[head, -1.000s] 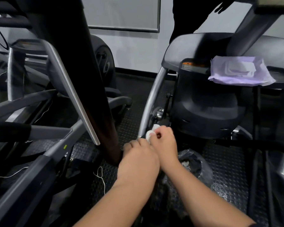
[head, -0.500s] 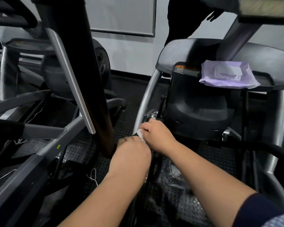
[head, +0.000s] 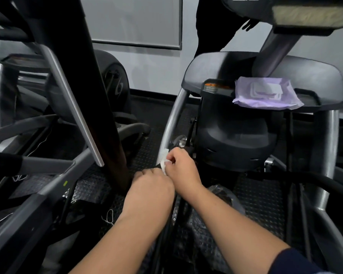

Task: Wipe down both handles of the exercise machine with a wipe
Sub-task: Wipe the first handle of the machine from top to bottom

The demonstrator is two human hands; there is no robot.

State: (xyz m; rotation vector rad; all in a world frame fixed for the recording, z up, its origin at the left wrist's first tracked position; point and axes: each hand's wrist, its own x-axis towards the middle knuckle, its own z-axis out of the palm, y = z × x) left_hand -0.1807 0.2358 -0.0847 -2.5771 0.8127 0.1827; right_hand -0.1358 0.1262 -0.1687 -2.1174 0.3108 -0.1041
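Observation:
My right hand grips a small white wipe and holds it against the lower end of the machine's silver left arm. Just below it, my left hand curls round the dark bar beneath that arm; what its fingers hold is hidden by the hand itself. A black handle runs out to the right at mid height. The purple wipes pack lies on the machine's black shelf.
A thick dark post and a silver bar of the neighbouring machine stand close on the left. A crumpled plastic bag lies on the rubber floor mat. A person in black stands behind the machine.
Both hands have stayed at the base of the silver arm; my right hand and the wipe shifted a little up along it. The view has tilted slightly.

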